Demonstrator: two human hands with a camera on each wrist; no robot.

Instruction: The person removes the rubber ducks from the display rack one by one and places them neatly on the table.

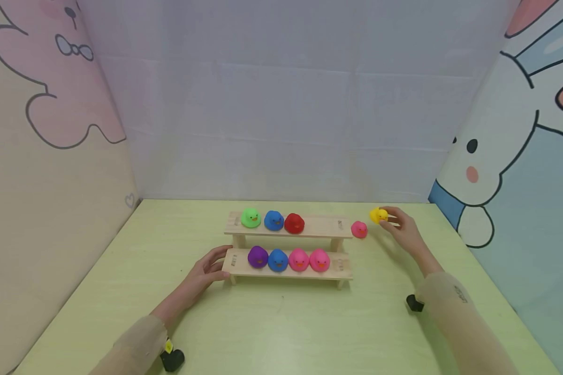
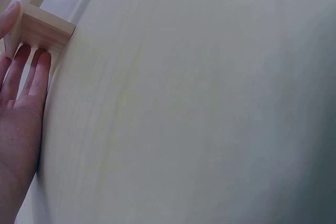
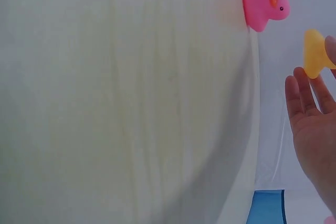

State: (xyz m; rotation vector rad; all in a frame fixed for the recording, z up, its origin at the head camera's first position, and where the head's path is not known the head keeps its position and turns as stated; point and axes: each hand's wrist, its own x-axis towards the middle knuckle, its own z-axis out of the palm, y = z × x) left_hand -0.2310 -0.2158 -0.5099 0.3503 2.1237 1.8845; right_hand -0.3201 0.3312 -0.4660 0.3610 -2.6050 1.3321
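My right hand (image 1: 405, 234) pinches a yellow rubber duck (image 1: 378, 215) between thumb and fingers, held above the table at the back right. Just left of it, a pink duck (image 1: 359, 229) stands on the table by the rack's end. My left hand (image 1: 210, 268) grips the left end of the two-tier wooden rack (image 1: 288, 275), thumb at the front and fingers behind. Green (image 1: 251, 217), blue (image 1: 274, 221) and red (image 1: 294, 223) ducks sit on the upper tier. On the lower one are purple (image 1: 258, 257), blue (image 1: 278, 260) and two pink (image 1: 299, 259) ducks.
The pale yellow-green table (image 1: 281, 328) meets a light back curtain (image 1: 281, 130) behind the rack. Printed cloth walls stand at both sides, with a rabbit figure (image 1: 488, 156) on the right. A black wrist device (image 1: 172, 359) hangs by the left sleeve.
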